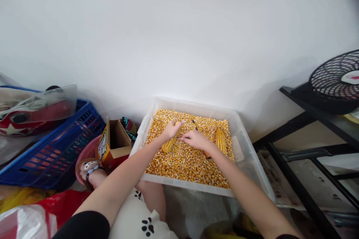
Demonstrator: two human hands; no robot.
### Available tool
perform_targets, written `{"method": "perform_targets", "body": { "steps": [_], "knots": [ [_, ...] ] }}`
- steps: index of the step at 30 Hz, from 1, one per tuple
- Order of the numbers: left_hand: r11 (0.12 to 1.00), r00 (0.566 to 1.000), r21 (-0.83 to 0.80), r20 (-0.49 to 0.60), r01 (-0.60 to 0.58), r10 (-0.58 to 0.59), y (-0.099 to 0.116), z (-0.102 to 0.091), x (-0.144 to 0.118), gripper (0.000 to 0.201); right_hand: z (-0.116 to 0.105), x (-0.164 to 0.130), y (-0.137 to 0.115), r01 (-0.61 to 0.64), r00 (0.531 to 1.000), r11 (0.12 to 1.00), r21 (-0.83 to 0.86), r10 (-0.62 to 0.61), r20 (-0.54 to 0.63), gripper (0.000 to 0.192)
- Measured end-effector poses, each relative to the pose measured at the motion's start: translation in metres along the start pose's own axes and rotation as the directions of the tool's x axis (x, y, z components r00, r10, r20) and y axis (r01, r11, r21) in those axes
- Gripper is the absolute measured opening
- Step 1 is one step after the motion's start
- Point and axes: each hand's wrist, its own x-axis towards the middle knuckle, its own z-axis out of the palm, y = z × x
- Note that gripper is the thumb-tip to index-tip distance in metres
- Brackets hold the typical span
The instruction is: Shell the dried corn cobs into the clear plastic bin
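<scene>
While the left hand (171, 129) grips a corn cob (169, 143) near the far left corner of the kernel-filled tub (246, 164), the right hand (196, 140) clasps a thin tool (183, 137) against it (shelling, seemingly); another cob (221, 140) lies by the tub's right edge

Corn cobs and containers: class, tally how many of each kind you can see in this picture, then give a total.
Corn cobs: 2, held cob and loose cob
Clear tub: 1
Blue basket: 1
Cardboard box: 1
Total: 5

Translucent plastic tub (246, 145), matt kernels (185, 164)
</scene>
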Motion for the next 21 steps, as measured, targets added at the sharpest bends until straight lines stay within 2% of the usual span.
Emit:
{"method": "perform_targets", "body": {
  "steps": [5, 8, 14, 18, 21],
  "knots": [
    [1.000, 1.000, 0.012, -0.014, -0.010, 0.010, 0.001, -0.001, 0.001, 0.046, 0.006, 0.002, -0.005, -0.027, 1.000, 0.999, -0.038, 0.026, -0.007, 0.032],
    [0.996, 0.999, 0.080, -0.006, -0.032, 0.033, 0.006, 0.002, -0.004, 0.046, 0.009, 0.002, -0.004, 0.000, 1.000, 0.999, -0.049, 0.000, -0.001, 0.033],
    [0.955, 0.985, 0.264, 0.142, -0.134, 0.099, 0.019, 0.013, -0.015, 0.043, 0.011, 0.002, 0.004, 0.075, 0.993, 0.997, -0.013, -0.073, 0.088, 0.022],
    [0.987, 0.997, 0.150, 0.056, -0.067, 0.059, 0.013, 0.006, -0.010, 0.046, 0.003, 0.000, 0.002, 0.038, 0.995, 0.999, 0.005, -0.038, 0.089, 0.026],
    [1.000, 1.000, 0.010, -0.028, -0.007, 0.007, 0.007, -0.004, -0.003, 0.046, -0.003, -0.002, 0.000, 0.019, 1.000, 0.999, 0.033, -0.019, 0.006, 0.032]
  ]
}}
